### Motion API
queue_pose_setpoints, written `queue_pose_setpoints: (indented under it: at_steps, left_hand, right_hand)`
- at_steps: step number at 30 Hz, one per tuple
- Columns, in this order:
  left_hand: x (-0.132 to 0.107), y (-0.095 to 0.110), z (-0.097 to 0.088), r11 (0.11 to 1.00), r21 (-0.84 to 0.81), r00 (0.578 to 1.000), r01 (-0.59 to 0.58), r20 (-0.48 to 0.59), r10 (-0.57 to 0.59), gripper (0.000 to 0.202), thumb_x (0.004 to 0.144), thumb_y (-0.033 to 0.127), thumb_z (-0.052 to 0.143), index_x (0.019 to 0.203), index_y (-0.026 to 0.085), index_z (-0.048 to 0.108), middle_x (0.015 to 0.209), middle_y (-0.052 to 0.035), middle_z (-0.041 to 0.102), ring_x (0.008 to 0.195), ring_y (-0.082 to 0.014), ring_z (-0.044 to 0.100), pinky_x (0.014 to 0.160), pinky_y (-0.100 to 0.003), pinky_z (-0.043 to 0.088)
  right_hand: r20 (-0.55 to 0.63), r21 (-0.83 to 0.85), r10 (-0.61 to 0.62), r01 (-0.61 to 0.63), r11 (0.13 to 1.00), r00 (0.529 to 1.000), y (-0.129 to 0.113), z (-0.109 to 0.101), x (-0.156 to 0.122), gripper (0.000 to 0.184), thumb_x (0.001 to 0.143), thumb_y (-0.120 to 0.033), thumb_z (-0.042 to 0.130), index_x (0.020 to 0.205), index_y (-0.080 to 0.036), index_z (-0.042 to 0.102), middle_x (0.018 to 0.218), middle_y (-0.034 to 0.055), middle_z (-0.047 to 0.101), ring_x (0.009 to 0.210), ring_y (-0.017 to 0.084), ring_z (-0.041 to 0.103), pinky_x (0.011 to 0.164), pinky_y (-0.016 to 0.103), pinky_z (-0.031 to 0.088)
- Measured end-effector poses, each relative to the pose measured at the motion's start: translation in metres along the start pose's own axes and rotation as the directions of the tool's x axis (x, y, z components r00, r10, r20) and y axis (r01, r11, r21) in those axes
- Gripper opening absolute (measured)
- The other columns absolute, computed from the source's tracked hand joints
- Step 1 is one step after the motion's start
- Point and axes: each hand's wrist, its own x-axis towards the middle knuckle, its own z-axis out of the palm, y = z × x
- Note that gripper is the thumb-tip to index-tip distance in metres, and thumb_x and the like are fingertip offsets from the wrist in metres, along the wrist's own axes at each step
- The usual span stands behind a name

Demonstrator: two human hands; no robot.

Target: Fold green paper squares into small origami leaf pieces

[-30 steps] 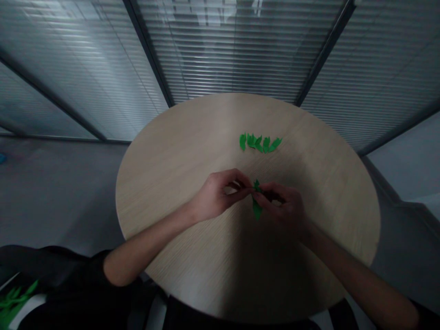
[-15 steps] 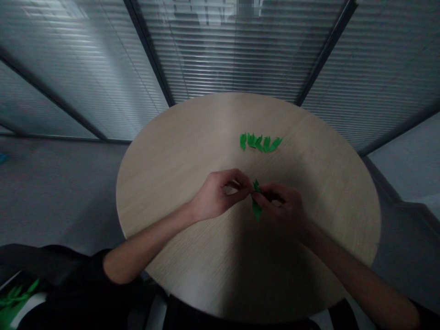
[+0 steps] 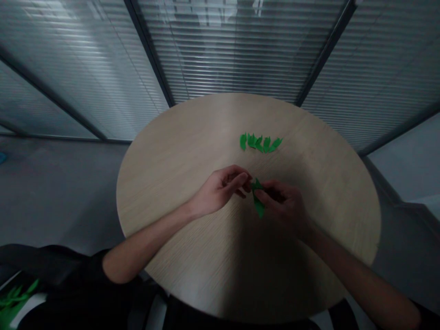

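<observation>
Grip of the R hand (image 3: 290, 211) is pinched on a narrow, pointed, bright-green leaf-shaped piece (image 3: 259, 209), prob. paper or thin felt; can't tell material on my feed. I see thumb laid over its upper-mid part, w/ a jagged tip poking out above and the longer pointed end hanging below the thumb, tilted slightly. So the piece sits at the R fingertips, on their L side, btwn both hands.

L hand (image 3: 218, 190) is slack: fingers loosely curled, thumb apart from the piece, nothing clearly held. Its fingertips are just beside the piece's top; whether they touch, I can't tell.

Both hands are over the round, light wood-grain desk (image 3: 172, 160). Beyond them, I've got a short row of similar small green leaf shapes (image 3: 266, 145) lying on the desk, close tog. More green stuff (image 3: 15, 302), lower L corner, off the desk; details too dim.
</observation>
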Motion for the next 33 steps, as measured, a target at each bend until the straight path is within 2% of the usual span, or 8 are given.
queue_pose_setpoints:
  at_steps: [6, 10, 15, 21, 33]
  left_hand:
    - [-0.003, 0.0011, 0.0023, 0.983, 0.182, 0.999, 0.031, -0.034, -0.025, 0.023, 0.093, 0.036, 0.072, 0.095, 0.013, 0.071, 0.086, -0.0055, 0.071, 0.071, -0.0134, 0.067, 0.063, -0.024, 0.057]
    - [-0.0038, -0.0003, 0.0029, 0.977, 0.212, 0.998, 0.01, -0.058, 0.003, 0.021, 0.092, 0.035, 0.072, 0.093, 0.013, 0.071, 0.086, -0.0055, 0.072, 0.071, -0.0131, 0.067, 0.062, -0.023, 0.055]
    - [-0.0045, -0.0009, 0.004, 0.972, 0.237, 0.997, -0.007, -0.067, 0.024, 0.021, 0.092, 0.034, 0.071, 0.091, 0.013, 0.07, 0.082, -0.0048, 0.07, 0.069, -0.0124, 0.066, 0.06, -0.022, 0.052]
    - [-0.0037, -0.0016, 0.0027, 0.979, 0.201, 0.994, 0.015, -0.11, 0.007, 0.023, 0.092, 0.037, 0.069, 0.09, 0.014, 0.067, 0.078, -0.0027, 0.066, 0.062, -0.0107, 0.062, 0.056, -0.022, 0.051]
    - [-0.0023, -0.0016, 0.0052, 0.992, 0.127, 0.994, 0.011, -0.11, 0.004, 0.026, 0.09, 0.038, 0.074, 0.092, 0.014, 0.066, 0.083, -0.0036, 0.068, 0.064, -0.0118, 0.065, 0.06, -0.025, 0.059]
  right_hand:
    - [0.027, -0.036, -0.025, 0.025, 0.999, 0.999, 0.0015, 0.0004, -0.0007, 0.026, 0.089, -0.045, 0.077, 0.084, -0.02, 0.076, 0.068, 0.0003, 0.069, 0.057, 0.012, 0.062, 0.053, 0.022, 0.051]
    - [0.034, -0.068, -0.041, 0.044, 0.997, 0.999, 0.0033, 0.0008, -0.0014, 0.026, 0.091, -0.046, 0.076, 0.087, -0.021, 0.077, 0.071, 0.001, 0.072, 0.06, 0.014, 0.065, 0.055, 0.023, 0.053]
    - [0.055, -0.027, -0.03, 0.031, 0.999, 0.998, 0.0016, 0.0013, -0.0014, 0.024, 0.09, -0.045, 0.077, 0.088, -0.02, 0.078, 0.071, 0.0007, 0.072, 0.059, 0.012, 0.065, 0.055, 0.022, 0.053]
    - [0.103, -0.019, 0.051, -0.05, 0.999, 0.993, -0.0005, 0.0016, -0.0023, 0.033, 0.097, -0.048, 0.066, 0.095, -0.017, 0.078, 0.061, -0.0005, 0.066, 0.049, 0.01, 0.056, 0.045, 0.021, 0.045]
    - [0.027, 0.028, 0.082, -0.083, 0.996, 0.996, 0.0011, 0.0015, 0.0003, 0.031, 0.093, -0.048, 0.072, 0.089, -0.018, 0.075, 0.058, -0.0019, 0.064, 0.046, 0.01, 0.055, 0.043, 0.02, 0.046]
